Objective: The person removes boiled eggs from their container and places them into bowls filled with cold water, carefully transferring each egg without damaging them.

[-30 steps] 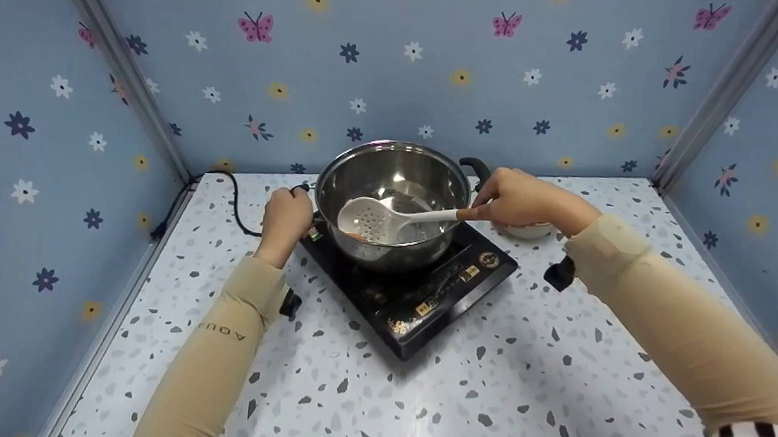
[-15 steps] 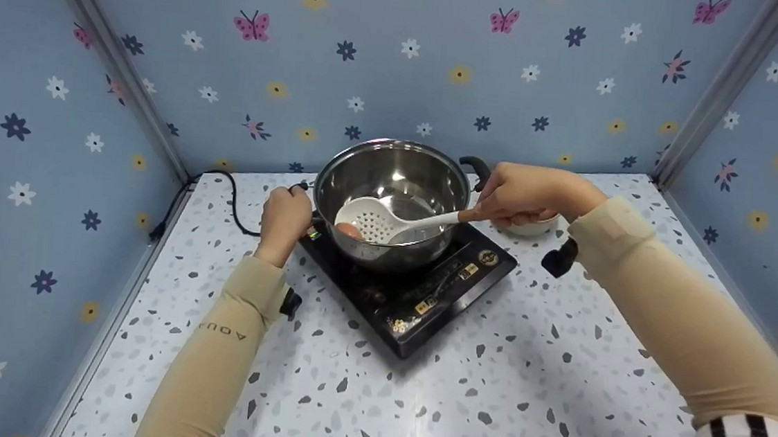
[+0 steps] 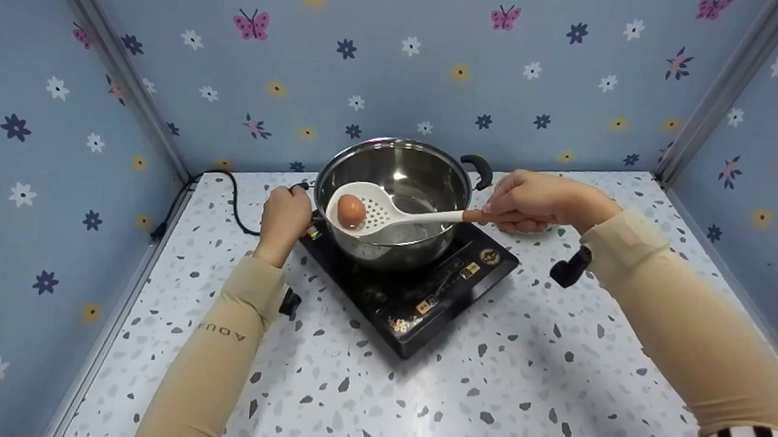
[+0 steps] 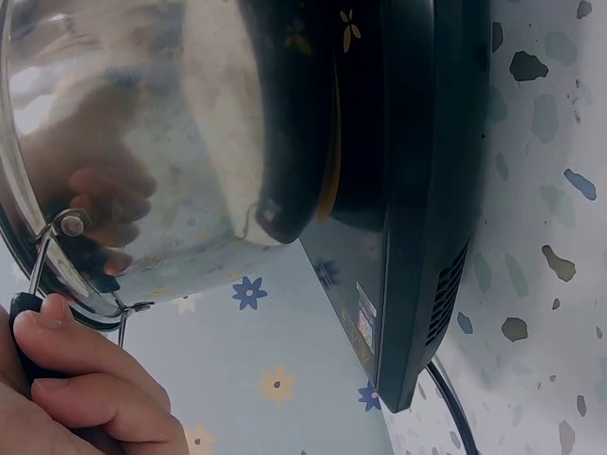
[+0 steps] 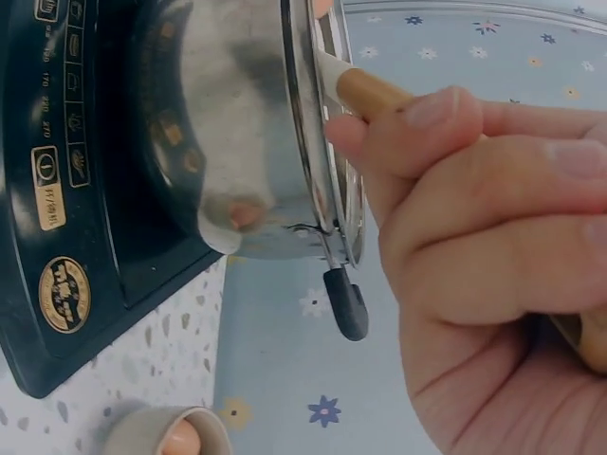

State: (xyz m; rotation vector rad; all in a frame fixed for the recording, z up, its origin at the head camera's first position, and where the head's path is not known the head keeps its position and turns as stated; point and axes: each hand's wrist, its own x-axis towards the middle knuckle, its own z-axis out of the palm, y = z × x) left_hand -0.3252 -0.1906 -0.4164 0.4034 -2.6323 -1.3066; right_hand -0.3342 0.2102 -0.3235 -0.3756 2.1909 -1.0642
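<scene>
A steel pot [image 3: 386, 249] stands on the black induction cooker [image 3: 424, 298]. My left hand [image 3: 285, 223] grips the pot's left handle; in the left wrist view the fingers [image 4: 90, 379] curl round the black handle [image 4: 27, 332]. My right hand [image 3: 529, 200] holds a white skimmer [image 3: 386, 215] by its wooden handle [image 5: 375, 95]. The skimmer's perforated head is over the left part of the pot's opening, and a brown egg [image 3: 351, 211] lies in it. Whether the skimmer touches the rim cannot be told.
A pale bowl [image 5: 137, 434] with a brown egg [image 5: 180, 442] in it stands right of the cooker, mostly behind my right hand in the head view. The pot's other handle [image 3: 479, 170] sticks out at the right. A black cord [image 3: 234, 196] runs left towards the patterned wall.
My right hand has raised the skimmer from inside the pot. The egg, at first almost hidden behind the near rim, now shows whole in the skimmer's head. The left hand stays on the handle.
</scene>
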